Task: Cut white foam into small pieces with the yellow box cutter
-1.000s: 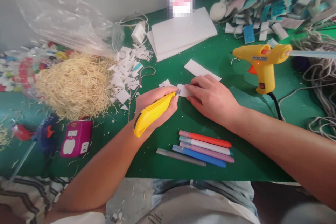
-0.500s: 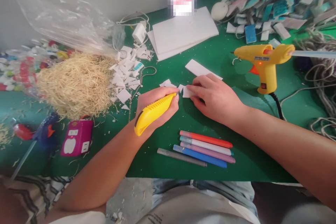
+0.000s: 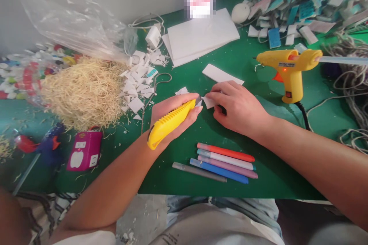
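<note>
A yellow utility knife point(image 3: 169, 122) is gripped in my left hand point(image 3: 175, 114), its tip pointing toward a small white foam piece point(image 3: 208, 102). The fingertips of my right hand point(image 3: 237, 109) press on that piece against the green table. Just behind my right hand lies a white foam strip point(image 3: 221, 74), partly covered by the fingers. Small white scraps point(image 3: 181, 91) sit beyond my left hand. Several markers point(image 3: 225, 152) lie in front of my hands.
On the right rests a yellow glue gun point(image 3: 294, 71) with its cord. White sheets point(image 3: 202, 38) lie at the back. A heap of straw-like shreds point(image 3: 83, 92), foam scraps point(image 3: 135, 104) and a magenta box point(image 3: 84, 150) occupy the left. Another person's arm point(image 3: 13, 218) shows at lower left.
My left hand and the knife have moved slightly to the right. The small white piece under my right fingers has shifted a little to the right and tilted.
</note>
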Available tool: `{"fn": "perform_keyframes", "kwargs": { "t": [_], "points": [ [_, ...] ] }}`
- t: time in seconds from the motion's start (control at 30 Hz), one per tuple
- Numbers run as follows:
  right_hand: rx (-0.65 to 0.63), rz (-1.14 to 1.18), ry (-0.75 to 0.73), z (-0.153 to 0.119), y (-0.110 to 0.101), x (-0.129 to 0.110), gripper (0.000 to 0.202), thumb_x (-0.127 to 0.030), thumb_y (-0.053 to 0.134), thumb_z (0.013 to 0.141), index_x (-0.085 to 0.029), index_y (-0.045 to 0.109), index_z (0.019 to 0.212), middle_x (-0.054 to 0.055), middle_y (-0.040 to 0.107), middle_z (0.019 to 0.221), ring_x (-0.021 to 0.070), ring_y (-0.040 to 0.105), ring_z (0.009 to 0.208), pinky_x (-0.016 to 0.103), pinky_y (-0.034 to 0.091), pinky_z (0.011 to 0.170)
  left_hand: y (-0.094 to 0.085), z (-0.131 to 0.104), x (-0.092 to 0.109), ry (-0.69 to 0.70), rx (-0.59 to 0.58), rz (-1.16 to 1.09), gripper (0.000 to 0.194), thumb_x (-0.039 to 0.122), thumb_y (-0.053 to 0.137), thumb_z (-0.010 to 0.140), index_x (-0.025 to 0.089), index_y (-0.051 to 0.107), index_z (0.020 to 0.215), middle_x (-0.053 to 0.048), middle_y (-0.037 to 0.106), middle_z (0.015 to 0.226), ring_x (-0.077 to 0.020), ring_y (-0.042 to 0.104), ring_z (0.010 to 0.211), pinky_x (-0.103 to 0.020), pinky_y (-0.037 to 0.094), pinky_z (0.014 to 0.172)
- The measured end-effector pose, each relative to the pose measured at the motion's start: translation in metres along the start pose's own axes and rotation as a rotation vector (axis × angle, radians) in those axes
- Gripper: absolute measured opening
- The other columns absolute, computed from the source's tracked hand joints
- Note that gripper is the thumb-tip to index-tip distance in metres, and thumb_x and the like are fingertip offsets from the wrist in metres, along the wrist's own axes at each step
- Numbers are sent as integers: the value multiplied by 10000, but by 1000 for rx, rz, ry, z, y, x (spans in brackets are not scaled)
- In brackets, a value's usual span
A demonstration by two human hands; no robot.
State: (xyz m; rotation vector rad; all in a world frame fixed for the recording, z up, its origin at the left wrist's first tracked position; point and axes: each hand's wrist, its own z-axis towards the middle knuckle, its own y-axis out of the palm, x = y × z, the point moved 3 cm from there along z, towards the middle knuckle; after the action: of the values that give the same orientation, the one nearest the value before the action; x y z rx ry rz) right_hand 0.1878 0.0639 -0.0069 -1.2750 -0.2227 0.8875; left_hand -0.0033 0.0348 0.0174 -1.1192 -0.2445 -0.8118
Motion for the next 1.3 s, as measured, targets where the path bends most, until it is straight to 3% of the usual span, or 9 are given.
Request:
{"fn": "perform_keyframes", "kwargs": {
  "t": [0.43, 0.63, 0.93, 1.03, 1.13, 1.3],
  "points": [
    [-10, 31, 1, 0, 2, 3, 354, -72, 506, 852, -156, 732, 1111, 154, 703, 1181, 304, 615, 1104, 473, 532, 937, 1, 2, -1, 22, 5, -29, 158, 291, 688, 929, 186, 764, 1021, -28, 827, 1010, -155, 793, 885, -207, 637, 872],
    [20, 23, -19, 0, 1, 3, 330, -60, 512, 840, -149, 732, 1070, 157, 720, 1152, 304, 631, 1082, 466, 542, 927, 0, 3, -3, 16, 15, 35, 159, 308, 673, 944, 218, 760, 1042, -22, 825, 1039, -181, 796, 921, -247, 651, 877],
    [29, 3, -12, -1, -5, -5, 352, -244, 610, 896, -93, 735, 1189, 189, 720, 1149, 335, 636, 1072, 487, 546, 911, -18, -1, -15, -99, 220, -4, 262, 390, 642, 994, 242, 722, 1195, -27, 799, 1094, -198, 789, 964, -301, 645, 927],
    [-6, -36, 39, -2, -6, -5, 341, -201, 605, 874, -89, 746, 1164, 191, 721, 1100, 342, 631, 1027, 491, 546, 860, -18, -2, -18, -123, 214, -8, 268, 426, 628, 992, 244, 735, 1158, -23, 799, 1023, -198, 789, 938, -301, 644, 905],
    [-25, -10, 1, -1, -6, -6, 351, -179, 593, 882, -99, 742, 1189, 170, 725, 1059, 316, 628, 985, 460, 548, 831, -17, -2, -19, -123, 208, -24, 270, 434, 622, 980, 236, 744, 1117, -22, 802, 993, -194, 787, 918, -299, 642, 898],
    [-22, 20, -38, -2, -8, -7, 367, -305, 641, 911, -100, 736, 1201, 166, 717, 1054, 297, 621, 948, 444, 546, 823, -12, -3, -12, -128, 171, -23, 254, 405, 630, 965, 219, 752, 1090, -13, 808, 990, -165, 786, 852, -250, 640, 834]
  ]
}}
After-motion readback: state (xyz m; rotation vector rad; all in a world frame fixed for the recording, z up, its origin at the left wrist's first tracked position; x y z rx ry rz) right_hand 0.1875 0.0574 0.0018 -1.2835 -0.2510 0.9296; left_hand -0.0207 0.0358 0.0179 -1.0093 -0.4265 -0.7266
